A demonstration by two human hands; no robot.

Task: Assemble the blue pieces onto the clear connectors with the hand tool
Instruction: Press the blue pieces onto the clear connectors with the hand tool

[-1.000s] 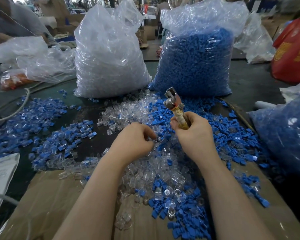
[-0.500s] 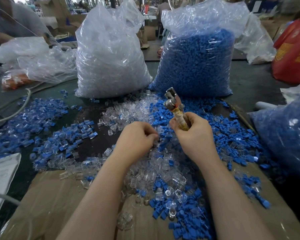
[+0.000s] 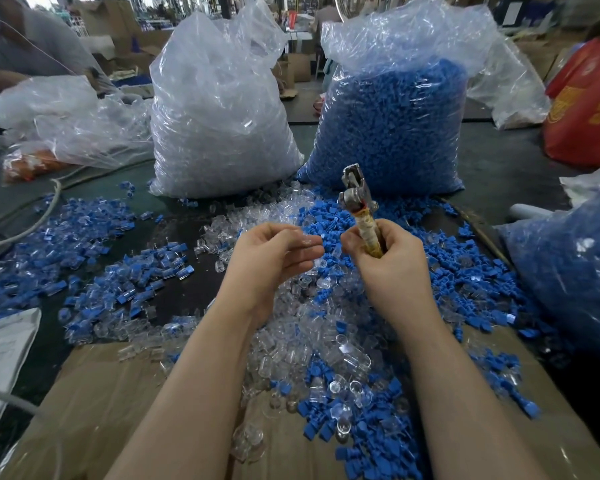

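Right hand (image 3: 392,268): fist wrapped round the upright hand tool (image 3: 359,209). Left hand (image 3: 274,258): fingers loosely curled, pinching something clear, hard to make out. Below: mixed blue pieces (image 3: 440,268) and clear connectors (image 3: 329,341) heaped on the tabletop (image 3: 194,292).

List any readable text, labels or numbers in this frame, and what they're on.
Nothing legible.
Red bag, far right: yellow printed characters, too blurred to read.
White sheet, left edge: faint print, too small to read.
Hand tool, clear bags: no markings visible.
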